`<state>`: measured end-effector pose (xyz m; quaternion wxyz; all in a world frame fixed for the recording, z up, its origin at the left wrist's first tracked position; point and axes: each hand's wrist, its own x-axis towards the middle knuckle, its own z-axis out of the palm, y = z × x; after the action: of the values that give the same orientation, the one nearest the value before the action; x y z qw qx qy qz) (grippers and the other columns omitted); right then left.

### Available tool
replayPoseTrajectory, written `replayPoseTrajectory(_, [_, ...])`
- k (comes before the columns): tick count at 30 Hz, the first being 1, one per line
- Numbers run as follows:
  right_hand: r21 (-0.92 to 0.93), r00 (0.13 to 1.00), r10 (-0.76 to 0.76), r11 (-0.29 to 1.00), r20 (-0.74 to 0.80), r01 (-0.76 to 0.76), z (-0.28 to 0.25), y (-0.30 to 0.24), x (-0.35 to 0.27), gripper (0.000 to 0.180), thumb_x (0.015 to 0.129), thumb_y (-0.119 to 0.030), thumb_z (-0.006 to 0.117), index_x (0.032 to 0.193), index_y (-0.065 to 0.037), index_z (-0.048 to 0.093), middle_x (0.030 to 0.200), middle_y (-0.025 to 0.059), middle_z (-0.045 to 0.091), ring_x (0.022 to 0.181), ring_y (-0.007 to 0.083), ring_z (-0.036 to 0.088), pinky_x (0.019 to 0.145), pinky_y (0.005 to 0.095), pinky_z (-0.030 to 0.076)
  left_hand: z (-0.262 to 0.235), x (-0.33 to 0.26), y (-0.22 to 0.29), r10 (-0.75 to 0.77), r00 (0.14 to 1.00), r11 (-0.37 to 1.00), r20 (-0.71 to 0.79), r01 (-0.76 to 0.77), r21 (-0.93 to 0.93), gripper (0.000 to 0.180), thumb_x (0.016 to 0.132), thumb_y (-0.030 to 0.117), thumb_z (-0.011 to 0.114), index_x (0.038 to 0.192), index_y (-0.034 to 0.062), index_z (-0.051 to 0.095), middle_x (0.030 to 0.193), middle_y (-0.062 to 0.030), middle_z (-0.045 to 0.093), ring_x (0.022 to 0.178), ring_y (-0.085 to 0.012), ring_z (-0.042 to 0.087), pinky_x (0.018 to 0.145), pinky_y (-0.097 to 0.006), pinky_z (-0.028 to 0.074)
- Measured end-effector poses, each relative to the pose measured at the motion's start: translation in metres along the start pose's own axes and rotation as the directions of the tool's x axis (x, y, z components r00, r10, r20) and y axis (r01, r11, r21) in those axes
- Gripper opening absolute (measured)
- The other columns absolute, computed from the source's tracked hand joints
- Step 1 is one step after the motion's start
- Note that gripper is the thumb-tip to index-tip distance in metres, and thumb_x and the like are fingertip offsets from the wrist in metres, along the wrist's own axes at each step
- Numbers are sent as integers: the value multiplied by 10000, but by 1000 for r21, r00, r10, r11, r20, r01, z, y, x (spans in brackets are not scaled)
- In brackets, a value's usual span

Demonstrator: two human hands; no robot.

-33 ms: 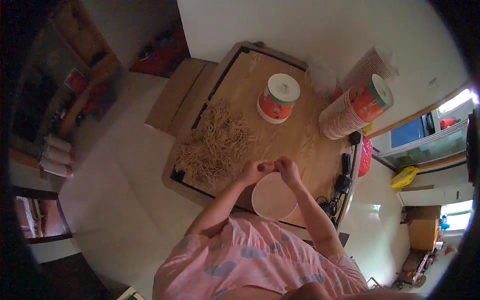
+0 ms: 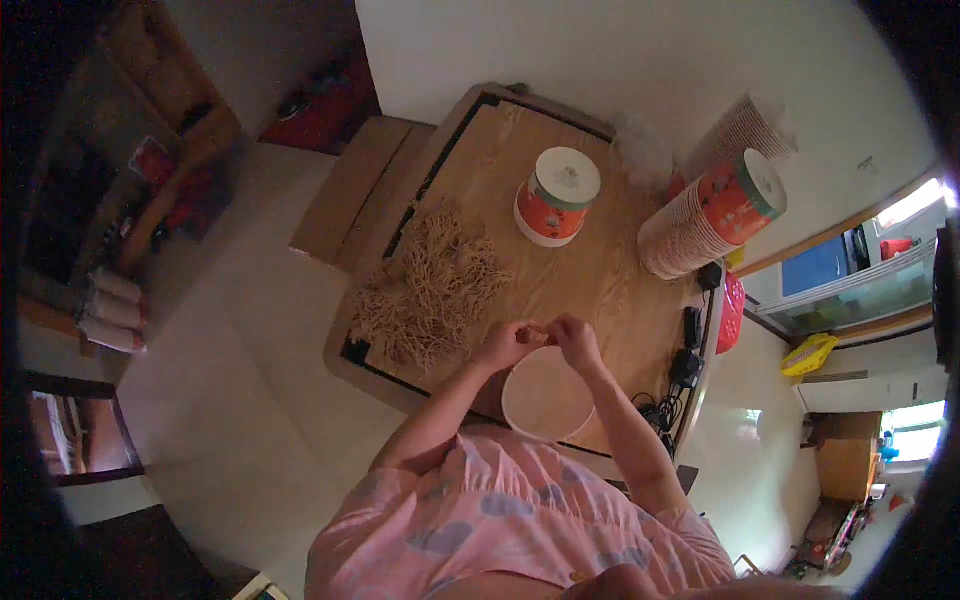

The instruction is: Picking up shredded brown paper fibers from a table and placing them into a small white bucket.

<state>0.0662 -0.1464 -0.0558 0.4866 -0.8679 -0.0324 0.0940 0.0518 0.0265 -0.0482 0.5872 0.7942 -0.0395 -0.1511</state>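
Note:
My left hand [image 2: 508, 344] and my right hand [image 2: 577, 338] meet fingertip to fingertip just above the far rim of a round white bowl [image 2: 547, 398] at the table's near edge. Both hands pinch a small bit between them; it is too small to tell what it is. A loose pile of tan dried strands [image 2: 430, 285] lies on the wooden table [image 2: 600, 280], to the left of my left hand. Behind the hands stands an orange-and-white paper tub with a white lid [image 2: 555, 195].
A long stack of paper tubs [image 2: 715, 215] lies on its side at the back right. Black cables and a charger [image 2: 685, 365] sit by the right edge beside a red basket [image 2: 730, 310]. Flat cardboard [image 2: 345, 200] lies left of the table on the tiled floor.

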Motion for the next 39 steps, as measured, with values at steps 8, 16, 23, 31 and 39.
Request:
replayPoseTrajectory(8, [158,989,97,981,112,-114,1,7,4,164,814,-141,523,758,7,565,609,38,557,554,94,514,505,239,417,-1,3,-8,465,884,829,46,-453,328,147,717,221,620,836,139,646,799,-83,581,717,-259,577,651,-339,464])
replayPoseTrajectory(16, [-42,991,85,996,104,-81,-6,3,-10,190,796,-179,522,756,1,566,615,78,557,573,149,516,535,299,415,2,4,-14,332,939,868,90,-342,360,144,687,188,625,826,156,641,767,-58,518,780,-243,545,652,-356,445])
replayPoseTrajectory(23, [131,998,67,989,10,-68,-3,-10,-16,164,795,-139,522,731,10,544,601,53,530,574,119,473,529,279,394,3,4,-17,317,934,910,164,-348,226,134,719,178,609,839,126,638,858,-91,538,814,-284,545,689,-364,441])
replayPoseTrajectory(31, [173,996,88,981,29,-91,-2,1,-16,148,790,-119,527,707,3,530,605,20,504,589,93,446,525,264,385,0,9,5,220,939,908,263,-296,298,143,742,174,597,852,86,623,858,-86,544,802,-248,548,697,-353,439])
replayPoseTrajectory(39, [45,990,91,995,-108,-86,-1,-20,-33,140,774,-138,546,750,-3,575,653,87,558,613,178,526,573,295,415,21,9,-20,-249,941,783,229,335,-524,180,759,228,602,777,49,594,683,-11,566,577,-98,496,517,-246,410])
